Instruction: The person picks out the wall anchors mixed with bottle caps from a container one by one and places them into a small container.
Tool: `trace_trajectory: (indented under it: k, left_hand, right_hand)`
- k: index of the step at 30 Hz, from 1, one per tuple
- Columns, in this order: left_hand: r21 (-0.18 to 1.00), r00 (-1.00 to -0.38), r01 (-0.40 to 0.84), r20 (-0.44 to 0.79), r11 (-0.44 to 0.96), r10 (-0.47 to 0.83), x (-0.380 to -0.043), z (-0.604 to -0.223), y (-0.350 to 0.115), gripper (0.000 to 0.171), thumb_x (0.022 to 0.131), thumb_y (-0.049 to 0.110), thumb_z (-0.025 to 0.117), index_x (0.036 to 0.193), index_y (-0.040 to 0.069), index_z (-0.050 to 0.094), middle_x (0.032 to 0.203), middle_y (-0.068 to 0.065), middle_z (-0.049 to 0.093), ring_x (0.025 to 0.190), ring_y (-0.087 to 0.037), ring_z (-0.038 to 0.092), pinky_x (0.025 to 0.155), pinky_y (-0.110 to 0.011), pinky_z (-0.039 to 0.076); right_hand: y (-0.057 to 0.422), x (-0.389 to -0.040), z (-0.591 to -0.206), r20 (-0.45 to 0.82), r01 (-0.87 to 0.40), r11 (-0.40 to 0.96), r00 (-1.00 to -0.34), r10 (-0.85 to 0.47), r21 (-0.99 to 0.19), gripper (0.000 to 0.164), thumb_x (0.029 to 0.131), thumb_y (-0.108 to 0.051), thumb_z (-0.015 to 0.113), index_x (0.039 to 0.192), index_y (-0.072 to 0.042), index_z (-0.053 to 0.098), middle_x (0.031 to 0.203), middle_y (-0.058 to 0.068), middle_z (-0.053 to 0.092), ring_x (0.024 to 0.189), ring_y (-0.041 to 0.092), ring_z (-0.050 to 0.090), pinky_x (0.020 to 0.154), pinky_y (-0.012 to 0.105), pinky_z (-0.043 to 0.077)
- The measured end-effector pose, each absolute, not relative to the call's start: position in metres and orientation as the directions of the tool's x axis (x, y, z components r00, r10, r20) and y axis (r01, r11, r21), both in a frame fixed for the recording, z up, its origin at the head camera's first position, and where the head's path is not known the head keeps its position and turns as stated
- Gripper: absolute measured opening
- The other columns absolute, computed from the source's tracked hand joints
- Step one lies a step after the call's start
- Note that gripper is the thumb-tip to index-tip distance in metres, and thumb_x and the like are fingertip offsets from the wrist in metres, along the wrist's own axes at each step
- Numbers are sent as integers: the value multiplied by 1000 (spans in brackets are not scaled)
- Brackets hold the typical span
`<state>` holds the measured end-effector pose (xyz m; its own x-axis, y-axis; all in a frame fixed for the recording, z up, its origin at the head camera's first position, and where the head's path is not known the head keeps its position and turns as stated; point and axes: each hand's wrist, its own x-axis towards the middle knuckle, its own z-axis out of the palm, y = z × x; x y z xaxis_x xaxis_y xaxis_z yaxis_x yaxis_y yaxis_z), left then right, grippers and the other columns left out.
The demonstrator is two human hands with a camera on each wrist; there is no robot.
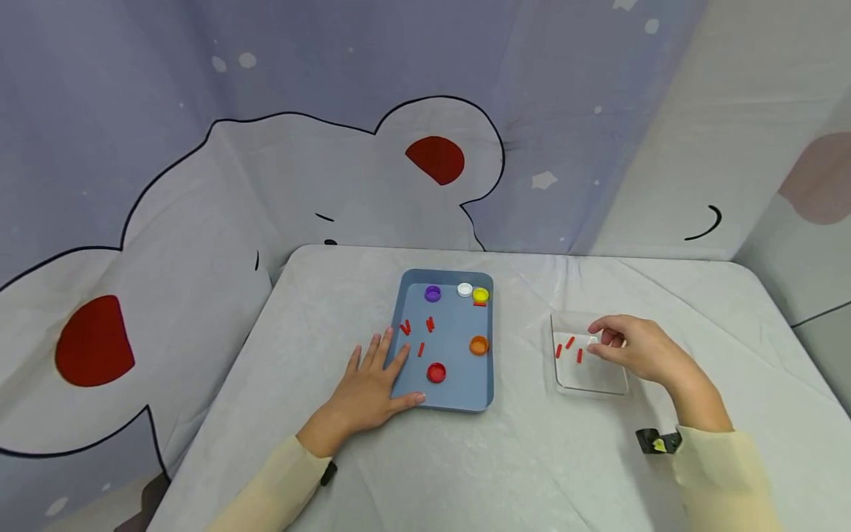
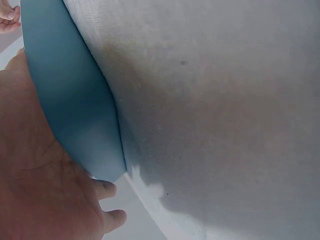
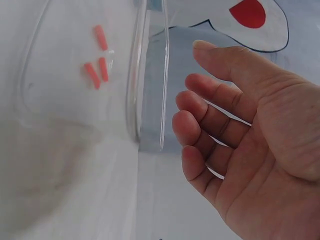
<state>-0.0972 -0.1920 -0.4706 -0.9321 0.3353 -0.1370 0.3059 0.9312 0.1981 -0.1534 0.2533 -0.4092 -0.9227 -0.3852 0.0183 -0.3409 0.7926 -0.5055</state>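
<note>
My left hand [image 1: 364, 395] lies spread over the near left corner of a blue tray [image 1: 459, 399], its fingers straight along the rim. In the left wrist view the tray's side wall [image 2: 75, 90] shows against the palm. Over the right part of a clear plastic box [image 1: 598, 386] hovers my right hand [image 1: 641, 347]. Its fingers are loosely bent, and the right wrist view shows thumb and fingertips apart with nothing between them. Inside the box lie three short red sticks [image 1: 569, 343], seen also as red sticks [image 3: 101, 37] in the right wrist view.
Along the tray sit a purple cap [image 1: 433, 294], a white cap [image 1: 465, 290], a yellow cap [image 1: 481, 295], an orange cap [image 1: 479, 345] and a red cap [image 1: 436, 372]. Several red sticks [image 1: 421, 349] lie among them. A white cloth [image 1: 518, 458] covers the table.
</note>
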Motion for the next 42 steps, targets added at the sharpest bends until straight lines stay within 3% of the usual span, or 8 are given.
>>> trace_trajectory:
  k: [8,15,24,32,42]
  left_hand:
    - [200,-933,303,-136,932,332,-97,-470,-193,95,91,75,50,161,15,29,170,-18,4,155,-42,6,120,-66,9]
    - [214,-932,303,-136,929,335,-96,-470,-192,95,91,76,50,161,14,29,170,-18,4,155,-42,7,120,-66,9]
    - [219,-932,303,-132,927,336,-95,-467,-192,95,91,74,52,161,14,30,169,-18,6,155,-42,7,120,-66,9]
    - [215,-932,303,-137,928,336,-96,-470,-193,95,91,75,51,161,16,28,170,-17,4,155,-41,6,120,-65,8]
    - [194,-933,295,-152,936,326,-98,-473,-193,96,90,78,48,162,17,27,170,-16,3,156,-41,5,121,-64,7]
  right_hand:
    - [223,-162,-408,9,-379,743,-893,-449,-551,24,91,-17,75,111,-3,70,78,-8,61,75,10,56,67,28,45]
    - [187,-172,-407,-52,-366,708,-869,-493,-604,26,93,-16,74,113,-2,68,81,-1,61,60,14,59,64,30,49]
    - [148,-186,-409,-32,-411,698,-849,-527,-586,27,91,-18,75,113,-3,70,85,0,61,77,16,54,69,32,47]
    - [117,-203,-412,3,-472,651,-811,-585,-594,28,90,-15,76,114,-3,71,88,1,64,79,17,57,72,32,49]
    - [80,-222,-422,14,-536,620,-763,-646,-573,33,91,-18,76,119,-2,70,102,13,69,94,26,62,82,39,52]
